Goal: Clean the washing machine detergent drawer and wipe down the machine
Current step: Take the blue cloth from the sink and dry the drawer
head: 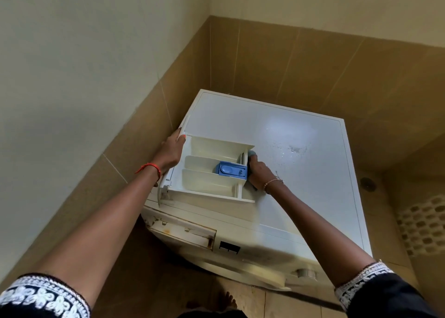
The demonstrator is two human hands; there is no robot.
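The white detergent drawer (207, 171) lies on top of the white washing machine (301, 173), pulled fully out of its slot. It has cream compartments and a blue insert (232, 171). My left hand (172, 151) grips the drawer's front panel at its left end. My right hand (258, 174) presses a pale blue cloth (252, 153) against the drawer's right end wall; most of the cloth is hidden behind the drawer and my fingers.
The empty drawer slot (183, 231) gapes in the machine's front panel, with rust marks. Wet patches (295, 149) sit on the lid. Brown tiled walls close in on the left and behind. A floor drain (368, 184) and my bare foot (225, 298) show below.
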